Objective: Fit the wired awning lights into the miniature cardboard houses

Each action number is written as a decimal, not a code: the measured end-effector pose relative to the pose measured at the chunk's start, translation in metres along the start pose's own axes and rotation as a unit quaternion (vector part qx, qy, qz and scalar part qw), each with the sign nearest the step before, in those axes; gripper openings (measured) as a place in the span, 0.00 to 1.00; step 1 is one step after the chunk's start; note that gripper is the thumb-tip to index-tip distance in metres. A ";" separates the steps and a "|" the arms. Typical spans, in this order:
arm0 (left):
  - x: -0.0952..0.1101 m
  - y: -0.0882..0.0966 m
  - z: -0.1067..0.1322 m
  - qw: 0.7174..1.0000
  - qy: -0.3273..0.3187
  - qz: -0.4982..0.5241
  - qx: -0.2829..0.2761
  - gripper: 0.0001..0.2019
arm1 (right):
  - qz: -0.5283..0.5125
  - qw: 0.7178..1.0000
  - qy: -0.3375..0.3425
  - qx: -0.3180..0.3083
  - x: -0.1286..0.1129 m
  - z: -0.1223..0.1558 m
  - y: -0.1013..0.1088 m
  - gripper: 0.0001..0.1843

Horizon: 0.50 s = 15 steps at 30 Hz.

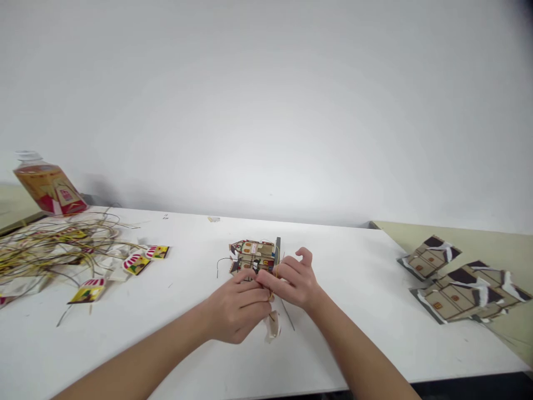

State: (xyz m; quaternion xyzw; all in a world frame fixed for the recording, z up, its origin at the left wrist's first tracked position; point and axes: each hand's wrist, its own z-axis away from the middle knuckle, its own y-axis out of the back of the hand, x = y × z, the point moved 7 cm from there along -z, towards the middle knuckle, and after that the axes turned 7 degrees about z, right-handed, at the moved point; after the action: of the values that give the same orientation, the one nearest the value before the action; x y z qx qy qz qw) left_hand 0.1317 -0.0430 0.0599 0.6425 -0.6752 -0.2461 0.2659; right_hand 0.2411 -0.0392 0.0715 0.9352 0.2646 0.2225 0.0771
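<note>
A small model house (pixel 253 254) lies on the white table in front of me, with thin wires around it. Just below it my two hands meet, their fingertips close together. My left hand (pixel 239 308) is closed in a pinch near the wires at the house's lower edge. My right hand (pixel 295 280) pinches there too with thumb and forefinger, its little finger raised. What sits between the fingertips is too small to name, though it looks wire-like. Under my hands hangs a whitish piece (pixel 273 326) with a wire on it.
At the left lies a tangle of wires (pixel 62 244) with small striped-awning pieces (pixel 88 291). Behind them a bottle (pixel 52 183) with a red and orange label stands near the wall. Several beige model houses (pixel 462 291) with dark roofs are at the right edge.
</note>
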 end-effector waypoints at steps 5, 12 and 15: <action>0.003 -0.002 -0.001 1.000 -0.006 0.015 -0.009 0.09 | 0.008 0.999 0.028 0.022 -0.007 -0.005 0.005 0.09; 0.000 -0.003 0.003 0.999 0.000 0.028 -0.025 0.09 | 0.054 0.998 -0.042 -0.009 0.028 0.008 0.002 0.08; 0.000 -0.003 0.004 0.999 -0.004 0.023 -0.023 0.09 | 0.079 0.993 -0.084 -0.024 0.050 0.014 0.005 0.08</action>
State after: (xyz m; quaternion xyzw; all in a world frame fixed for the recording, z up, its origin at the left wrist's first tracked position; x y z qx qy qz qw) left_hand 0.1308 -0.0427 0.0547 0.6197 -0.6849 -0.2580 0.2834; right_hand 0.2877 -0.0168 0.0793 0.9664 0.1768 0.1549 0.1042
